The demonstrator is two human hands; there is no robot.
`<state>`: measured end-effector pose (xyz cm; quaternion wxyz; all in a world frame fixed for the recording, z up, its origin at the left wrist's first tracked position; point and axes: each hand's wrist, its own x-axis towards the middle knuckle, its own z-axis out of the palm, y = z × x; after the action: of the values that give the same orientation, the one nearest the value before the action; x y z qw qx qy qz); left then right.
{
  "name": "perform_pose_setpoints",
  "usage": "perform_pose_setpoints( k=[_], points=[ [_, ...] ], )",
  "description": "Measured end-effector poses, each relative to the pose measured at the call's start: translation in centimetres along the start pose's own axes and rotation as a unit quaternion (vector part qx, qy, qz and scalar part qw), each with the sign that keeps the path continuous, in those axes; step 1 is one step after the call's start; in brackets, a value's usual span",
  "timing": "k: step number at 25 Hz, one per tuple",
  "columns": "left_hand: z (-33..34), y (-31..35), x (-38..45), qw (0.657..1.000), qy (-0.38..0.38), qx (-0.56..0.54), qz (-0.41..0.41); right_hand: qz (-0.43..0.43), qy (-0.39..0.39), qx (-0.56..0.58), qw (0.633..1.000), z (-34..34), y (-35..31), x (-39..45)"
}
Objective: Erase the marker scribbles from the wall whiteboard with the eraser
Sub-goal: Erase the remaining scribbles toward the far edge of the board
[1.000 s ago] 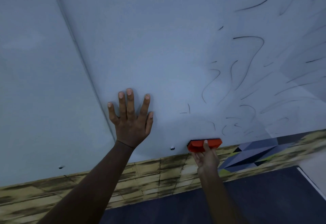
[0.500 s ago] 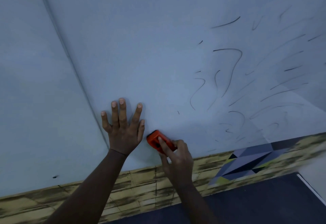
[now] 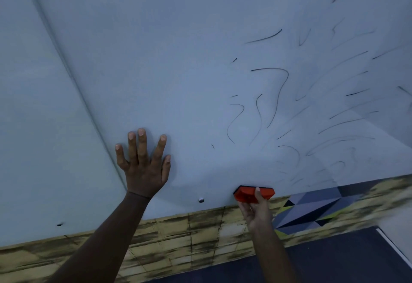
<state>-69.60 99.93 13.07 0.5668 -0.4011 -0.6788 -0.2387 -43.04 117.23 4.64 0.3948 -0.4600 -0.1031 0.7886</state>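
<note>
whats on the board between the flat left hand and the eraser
In the head view, only a small metal screw head on bare whiteboard between left hand and eraser.

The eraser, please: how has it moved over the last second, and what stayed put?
The eraser, held throughout by the right hand, swept left beside the left hand, then back right along the whiteboard bottom edge. The left hand stayed flat on the board; the scribbles to the right remain.

Probably an office or classroom: a large wall whiteboard fills the frame, with patterned wall panelling and dark floor at the bottom.
</note>
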Motion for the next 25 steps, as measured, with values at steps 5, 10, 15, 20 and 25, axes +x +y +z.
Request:
perform_pose_setpoints(
  k=[5, 10, 15, 20, 25],
  points=[
    [-0.1, 0.0, 0.0, 1.0, 0.007, 0.006, 0.007, -0.322, 0.003, -0.083, 0.943, 5.1, -2.3, -4.1],
    [-0.1, 0.4, -0.1, 1.0, 0.011, 0.008, -0.003, -0.652, -0.053, -0.424, 0.626, 7.5, -0.1, -6.7],
    [-0.5, 0.6, -0.2, 1.0, 0.005, 0.007, -0.003, -0.711, -0.087, -0.597, 0.363, 4.7, 4.7, -5.8],
    [-0.2, 0.3, -0.3, 1.0, 0.004, 0.015, 0.006, -0.724, -0.107, -0.473, 0.491, 8.1, -1.4, -7.3],
    [0.2, 0.3, -1.2, 1.0, 0.009, 0.007, 0.008, -0.695, 0.011, -0.316, 0.646, 10.3, -9.4, -8.0]
  ],
)
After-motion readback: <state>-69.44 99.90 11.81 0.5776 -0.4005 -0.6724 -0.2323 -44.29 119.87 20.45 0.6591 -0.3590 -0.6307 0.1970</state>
